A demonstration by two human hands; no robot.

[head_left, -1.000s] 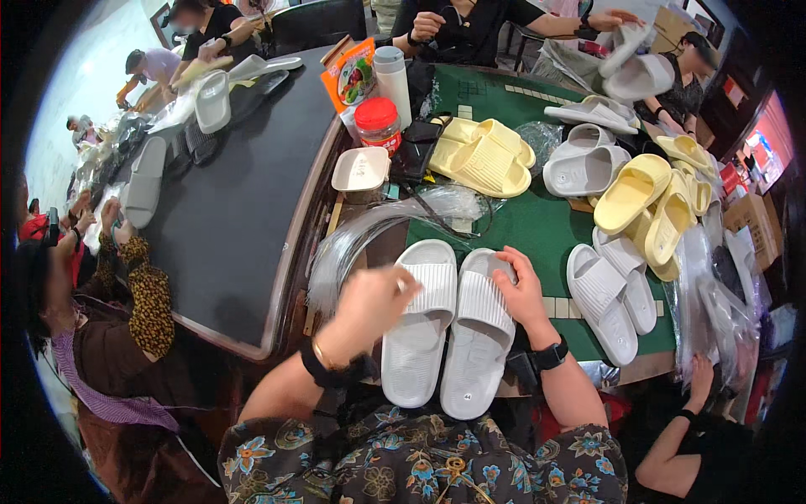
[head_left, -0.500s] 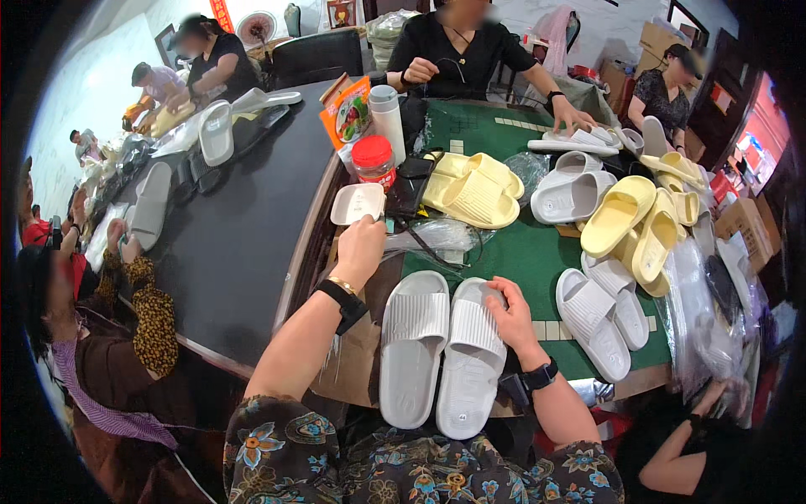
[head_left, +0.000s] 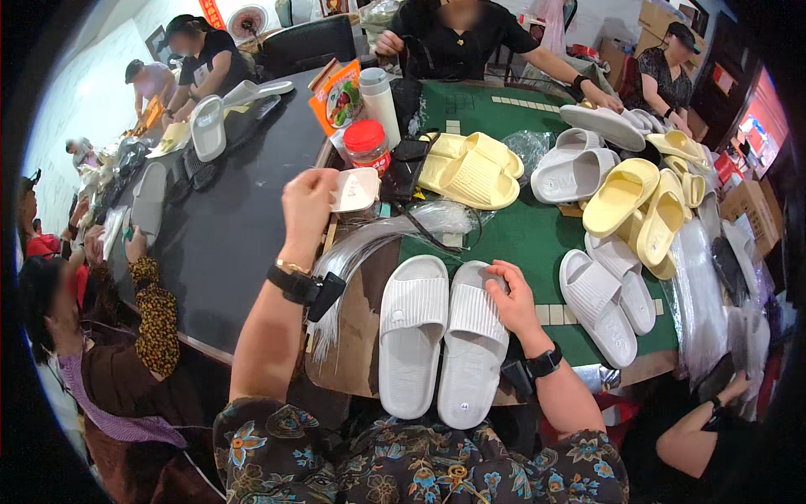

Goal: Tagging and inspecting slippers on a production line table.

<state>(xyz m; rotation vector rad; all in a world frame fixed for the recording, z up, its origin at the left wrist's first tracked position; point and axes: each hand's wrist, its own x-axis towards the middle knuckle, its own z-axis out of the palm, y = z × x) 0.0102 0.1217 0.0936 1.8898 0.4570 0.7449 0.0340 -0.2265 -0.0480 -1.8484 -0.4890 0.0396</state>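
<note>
A pair of white ribbed slippers [head_left: 441, 336] lies side by side, toes away from me, on a brown cardboard sheet [head_left: 357, 336] at the near table edge. My right hand [head_left: 514, 298] rests on the strap of the right slipper, fingers curled over its far edge. My left hand [head_left: 307, 206] is raised further out, its fingers pinching a small white shaped card [head_left: 354, 190]. A bundle of thin clear plastic ties [head_left: 369, 244] fans out just below that hand.
Yellow slippers [head_left: 470, 168] and more white and yellow pairs [head_left: 621, 202] cover the green mat [head_left: 520, 235]. A red-lidded jar [head_left: 367, 144], a white bottle [head_left: 380, 97] and a dark conveyor [head_left: 227, 218] stand to the left. Other people work around the table.
My left hand left the left slipper, reached forward and now holds a white card. My right hand stayed on the right slipper.
</note>
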